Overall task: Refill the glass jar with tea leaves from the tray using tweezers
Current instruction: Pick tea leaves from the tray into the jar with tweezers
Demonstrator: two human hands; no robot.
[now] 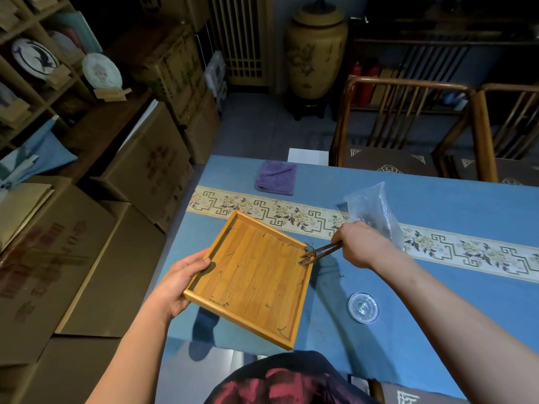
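The left hand (178,282) grips the tilted tray (250,275); the right hand (360,247) pinches tweezers (322,252) at its far-right corner. Sweep the tea leaves (306,260) gently over the glass jar (308,246), barely visible beneath.

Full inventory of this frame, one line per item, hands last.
tray: 1, light wood, lifted and tilted over the table's left part
tea leaves: small dark clump, tray's right edge
tweezers: 1, dark, tips at the leaves
jar: 1, clear glass, mostly hidden behind the tray
lid: 1, clear glass, on the tablecloth
plastic bag: 1, clear, behind the right hand
cloth: 1, purple, folded, far edge
chairs: 2, brown wood, far side
left hand: holds the tray's edge
right hand: grip on the tweezers
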